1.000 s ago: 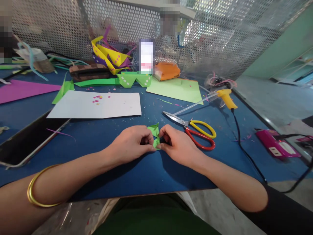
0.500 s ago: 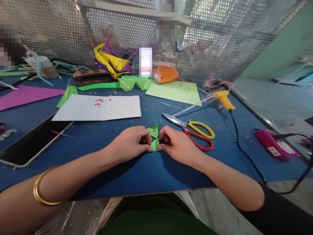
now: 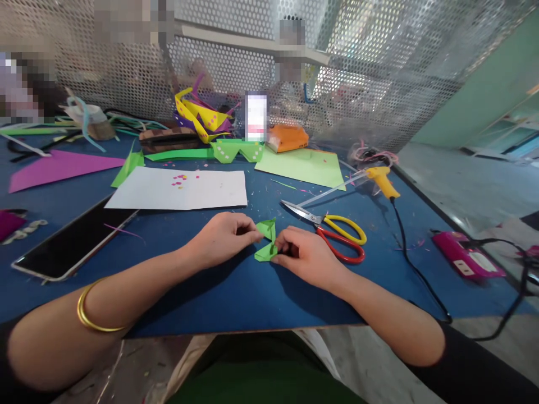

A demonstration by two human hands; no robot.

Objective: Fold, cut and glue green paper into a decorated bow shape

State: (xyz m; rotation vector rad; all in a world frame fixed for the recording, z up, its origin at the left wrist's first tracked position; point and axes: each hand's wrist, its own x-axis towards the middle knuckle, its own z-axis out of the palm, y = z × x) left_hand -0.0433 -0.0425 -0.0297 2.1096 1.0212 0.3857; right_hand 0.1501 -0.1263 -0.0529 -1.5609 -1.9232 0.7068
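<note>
From the head view, a small folded green paper piece [image 3: 266,242] lies on the blue counter [image 3: 236,292] between both hands — the left hand [image 3: 225,238] pinches its upper flap in a closed grip, the right hand [image 3: 303,255] presses its lower edge, fingers curled onto it. Red-and-yellow scissors [image 3: 332,233] lie just right; a phone [image 3: 73,241] sits well left.

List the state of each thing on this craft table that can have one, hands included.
Left hand: pinching the green folded paper's upper flap.
Right hand: pressing the paper's lower part to the table.
Green folded paper: folded, partly lifted.
Scissors: lying flat, blades nearly shut.
Glue gun: lying down, cord attached.
Phone: screen dark.
White sheet: flat, specked with scraps.
</note>
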